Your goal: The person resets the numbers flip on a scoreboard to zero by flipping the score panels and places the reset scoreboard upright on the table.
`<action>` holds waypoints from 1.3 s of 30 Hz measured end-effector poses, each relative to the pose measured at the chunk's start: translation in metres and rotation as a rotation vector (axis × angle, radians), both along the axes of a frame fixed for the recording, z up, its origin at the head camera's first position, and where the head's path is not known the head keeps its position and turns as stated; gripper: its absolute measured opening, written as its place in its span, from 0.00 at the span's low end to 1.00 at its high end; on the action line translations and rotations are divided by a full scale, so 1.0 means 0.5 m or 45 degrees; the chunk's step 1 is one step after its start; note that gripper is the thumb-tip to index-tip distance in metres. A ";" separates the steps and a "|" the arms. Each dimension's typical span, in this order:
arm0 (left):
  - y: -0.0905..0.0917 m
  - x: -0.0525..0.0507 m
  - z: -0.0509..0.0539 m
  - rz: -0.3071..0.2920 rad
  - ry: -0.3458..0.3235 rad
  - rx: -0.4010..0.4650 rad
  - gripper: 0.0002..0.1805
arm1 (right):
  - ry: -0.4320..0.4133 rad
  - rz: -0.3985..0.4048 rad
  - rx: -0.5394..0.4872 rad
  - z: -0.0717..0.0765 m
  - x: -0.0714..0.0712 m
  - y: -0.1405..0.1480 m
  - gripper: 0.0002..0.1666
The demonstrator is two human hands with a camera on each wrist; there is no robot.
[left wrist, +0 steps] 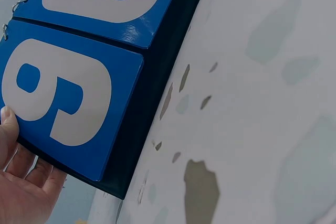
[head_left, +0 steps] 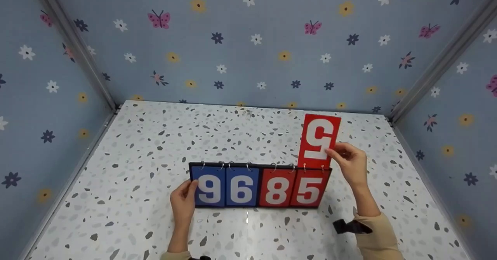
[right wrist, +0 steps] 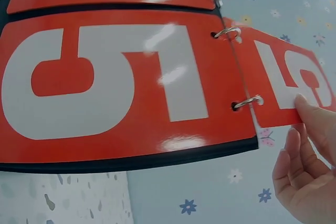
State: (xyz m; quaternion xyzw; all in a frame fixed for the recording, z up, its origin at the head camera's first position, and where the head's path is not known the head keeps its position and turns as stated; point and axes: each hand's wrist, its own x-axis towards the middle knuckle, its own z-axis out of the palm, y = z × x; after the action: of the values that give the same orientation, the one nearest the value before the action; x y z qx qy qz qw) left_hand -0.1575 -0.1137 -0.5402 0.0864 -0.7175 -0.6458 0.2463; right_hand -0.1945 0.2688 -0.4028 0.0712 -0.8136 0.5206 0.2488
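Observation:
A flip scoreboard (head_left: 261, 186) stands on the speckled table, its cards reading 9 and 6 in blue, 8 and 5 in red. My left hand (head_left: 183, 201) grips its left end, thumb on the front of the blue 9 card (left wrist: 58, 93) and fingers behind. At the other end, my right hand (head_left: 352, 163) pinches a red card (head_left: 319, 137) by its edge. That card is turned up over the metal rings (right wrist: 247, 103) and shows an upside-down 5. Below it hangs the red 5 card (right wrist: 147, 87) on the board's front.
White terrazzo-patterned tabletop (head_left: 155, 135) lies under the board. Blue panels (head_left: 248, 38) printed with flowers and butterflies enclose the back and both sides. A black strap (head_left: 351, 226) sits at the right sleeve.

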 end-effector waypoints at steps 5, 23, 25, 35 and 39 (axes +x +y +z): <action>0.001 -0.001 -0.003 0.001 -0.003 0.041 0.09 | -0.048 -0.028 -0.004 -0.059 -0.047 0.029 0.15; 0.000 0.001 -0.005 0.019 -0.020 0.058 0.08 | -0.216 0.060 0.010 -0.257 -0.174 0.138 0.19; 0.000 0.001 -0.005 0.005 -0.004 0.053 0.08 | -0.270 0.072 0.040 -0.244 -0.164 0.137 0.19; 0.000 0.001 -0.002 0.002 -0.005 0.045 0.10 | -0.003 -0.068 -0.146 -0.253 -0.083 0.147 0.12; 0.000 0.000 -0.004 0.005 -0.012 0.025 0.10 | 0.102 -0.227 -0.146 -0.362 -0.082 0.186 0.10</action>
State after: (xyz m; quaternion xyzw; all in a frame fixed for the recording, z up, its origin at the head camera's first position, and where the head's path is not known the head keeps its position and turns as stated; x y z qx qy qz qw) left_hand -0.1575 -0.1137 -0.5424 0.0933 -0.7121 -0.6520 0.2433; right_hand -0.2353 0.3616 -0.5838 0.0049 -0.7750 0.5389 0.3300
